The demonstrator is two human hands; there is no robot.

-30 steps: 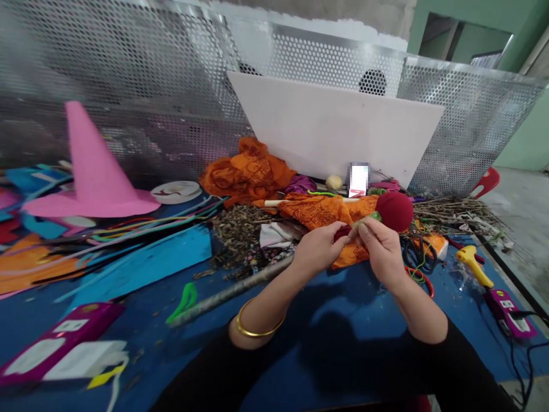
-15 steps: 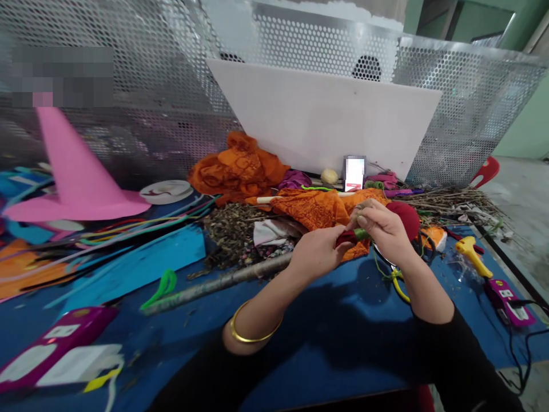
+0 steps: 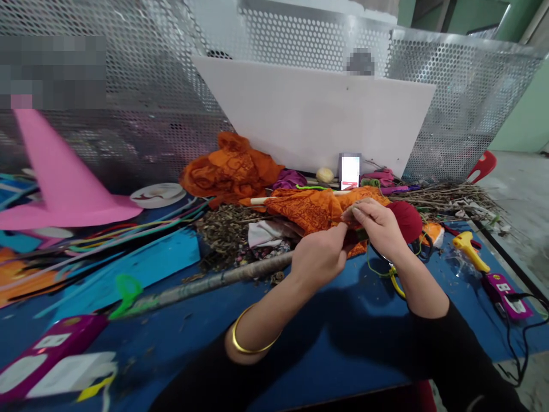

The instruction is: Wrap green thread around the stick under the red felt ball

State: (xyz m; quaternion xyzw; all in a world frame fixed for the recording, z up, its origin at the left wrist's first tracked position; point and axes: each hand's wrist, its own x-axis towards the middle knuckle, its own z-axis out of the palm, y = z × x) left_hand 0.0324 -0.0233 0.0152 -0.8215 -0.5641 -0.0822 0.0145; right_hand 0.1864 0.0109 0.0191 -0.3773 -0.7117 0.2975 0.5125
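Observation:
My left hand (image 3: 319, 254) is closed around the near part of a long grey-brown wrapped stick (image 3: 223, 278), which slants away to the left across the table. A bright green pipe-cleaner-like loop (image 3: 127, 292) sits at the stick's far left end. Close beside it, my right hand (image 3: 377, 226) has thumb and fingers pinched together; what they pinch is hidden. Between the hands a dark red part with a bit of green shows, mostly covered. A round dark red ball (image 3: 405, 221) lies just beyond my right hand. Orange patterned cloth (image 3: 304, 209) lies behind both hands.
Yellow-handled scissors (image 3: 397, 284) and a yellow glue gun (image 3: 470, 252) lie at right by a purple power strip (image 3: 506, 294). Left are a pink cone hat (image 3: 64, 166), blue sheet (image 3: 167, 257) and another power strip (image 3: 55, 349). Behind stand a phone (image 3: 350, 170) and white board (image 3: 317, 111).
The stick and its green loop have shifted left, and the loop has turned. My left hand has closed more, covering the dark red part that showed between the hands. The view has shifted slightly.

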